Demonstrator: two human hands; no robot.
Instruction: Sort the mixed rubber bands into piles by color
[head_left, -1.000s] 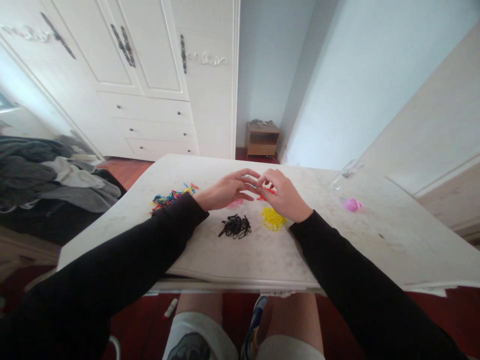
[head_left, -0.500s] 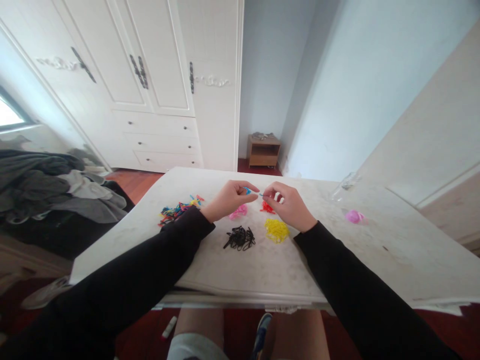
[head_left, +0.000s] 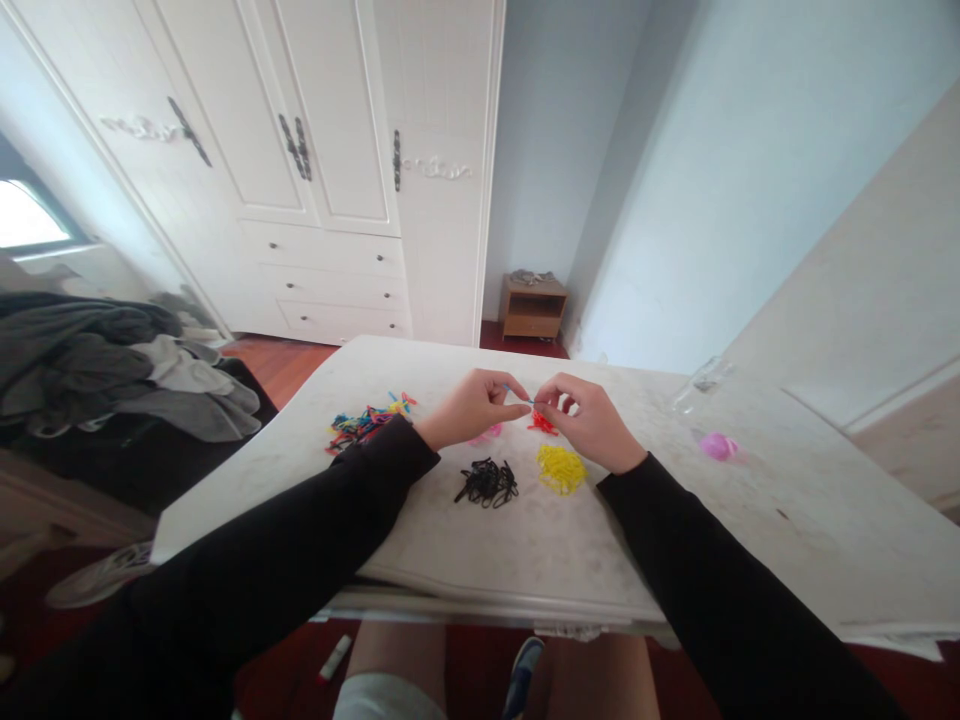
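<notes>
My left hand [head_left: 476, 405] and my right hand [head_left: 589, 418] meet above the far middle of the table. Their fingertips pinch a small blue rubber band [head_left: 532, 402] between them. Under and around the hands lie sorted piles of rubber bands: a red pile [head_left: 542, 425] below the right fingertips, a pink pile [head_left: 491, 432] partly covered by my left hand, a yellow pile [head_left: 561, 470] nearer me, and a black pile [head_left: 487, 484] beside it. A bit of blue shows behind the left fingers. A mixed-colour pile [head_left: 360, 430] sits left of my left wrist.
The white table [head_left: 450, 550] spans the view before me. On its right side are a pink round object [head_left: 718, 447] and a clear plastic container [head_left: 703, 385]. Dark and grey clothes [head_left: 90, 370] are heaped at the left. A white wardrobe [head_left: 337, 270] stands behind.
The fingertips of my left hand have come over to the blue band at my right fingertips, closing the small gap. The camera view has shifted slightly.
</notes>
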